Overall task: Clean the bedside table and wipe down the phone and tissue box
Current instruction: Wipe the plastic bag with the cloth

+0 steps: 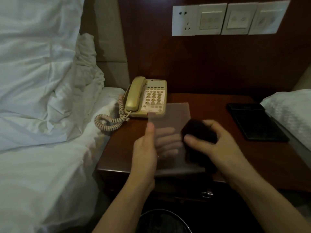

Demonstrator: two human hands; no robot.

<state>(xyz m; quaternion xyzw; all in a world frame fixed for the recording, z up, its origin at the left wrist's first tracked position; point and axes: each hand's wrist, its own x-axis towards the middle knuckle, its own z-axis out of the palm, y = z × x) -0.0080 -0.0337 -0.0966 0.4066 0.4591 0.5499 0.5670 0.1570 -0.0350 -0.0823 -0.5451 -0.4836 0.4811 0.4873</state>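
A beige corded phone [148, 96] sits at the back left of the dark wooden bedside table [210, 105], its coiled cord [109, 121] hanging over the left edge. My left hand [144, 148] holds a translucent plastic sheet [175, 113] just above the table's front. The thumb lies on top and the fingers show through from beneath. My right hand [218, 140] grips a bunched dark cloth [198, 132] and presses it on the sheet's right side. A flat black case [255, 121] lies at the table's right; whether it is the tissue box I cannot tell.
A bed with rumpled white bedding [42, 115] borders the table on the left. A white pillow [289, 108] lies at the right. A socket and switch panel [227, 19] is on the wooden wall. A dark bin [161, 221] stands below the table front, near a drawer handle [207, 193].
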